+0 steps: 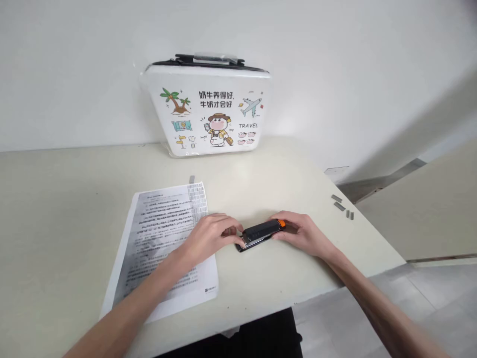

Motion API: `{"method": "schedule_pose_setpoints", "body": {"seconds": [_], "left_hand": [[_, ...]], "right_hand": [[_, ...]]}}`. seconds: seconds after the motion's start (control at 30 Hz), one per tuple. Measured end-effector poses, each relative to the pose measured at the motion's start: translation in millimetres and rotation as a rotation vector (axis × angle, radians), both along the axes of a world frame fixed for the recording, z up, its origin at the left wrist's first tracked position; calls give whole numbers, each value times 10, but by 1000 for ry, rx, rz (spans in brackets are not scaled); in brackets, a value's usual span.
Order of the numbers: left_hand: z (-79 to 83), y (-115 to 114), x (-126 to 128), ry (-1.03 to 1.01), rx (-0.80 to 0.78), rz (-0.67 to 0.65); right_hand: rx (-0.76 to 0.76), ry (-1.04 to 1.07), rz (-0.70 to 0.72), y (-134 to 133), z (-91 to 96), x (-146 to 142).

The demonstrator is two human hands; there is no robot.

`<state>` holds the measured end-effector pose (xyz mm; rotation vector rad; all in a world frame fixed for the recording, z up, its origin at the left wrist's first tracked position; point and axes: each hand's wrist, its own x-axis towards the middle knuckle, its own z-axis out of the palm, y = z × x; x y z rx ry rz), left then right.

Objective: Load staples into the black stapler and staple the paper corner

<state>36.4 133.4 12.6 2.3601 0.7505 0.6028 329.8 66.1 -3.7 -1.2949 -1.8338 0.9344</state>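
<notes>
A black stapler (261,232) with an orange rear end lies on the table between my two hands. Its front end points left and a strip of bright metal shows along its side. My left hand (216,233) grips that front end, with the thumb at the tip and the fingers curled over it. Around the orange end, my right hand (300,233) is closed, thumb on the near side. Just left of the stapler, partly under my left forearm, rests a stack of printed paper (164,228).
A white cartoon-printed case (212,109) with a black handle leans against the wall behind. Several strips of staples (338,205) lie near the table's right edge, and one small grey strip (192,179) sits above the paper. The table's front edge runs close below my hands.
</notes>
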Motion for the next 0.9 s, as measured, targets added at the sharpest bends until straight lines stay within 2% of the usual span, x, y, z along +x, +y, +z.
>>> {"method": "schedule_pose_setpoints", "body": {"seconds": [0.13, 0.27, 0.4, 0.5, 0.6, 0.67, 0.77, 0.9], "left_hand": [[116, -37, -103, 103, 77, 38], [267, -234, -575, 241, 234, 101], [213, -701, -1169, 387, 303, 160], [59, -1125, -1383, 516, 359, 129], [-63, -1455, -1362, 533, 448, 114], [-92, -1593, -1288, 521, 482, 131], [-80, -1696, -1173, 484, 484, 149], [-47, -1721, -1032, 433, 461, 177]], "right_hand": [[4, 13, -14, -11, -33, 0], [14, -9, -29, -28, -34, -4], [5, -35, -38, -47, -9, -17], [6, -46, -55, -62, 4, -30], [7, -58, -62, -76, 3, -38], [-1, -53, -60, -83, -4, -40], [-8, -39, -56, -91, -13, -43], [-11, -35, -58, -98, -13, -47]]}}
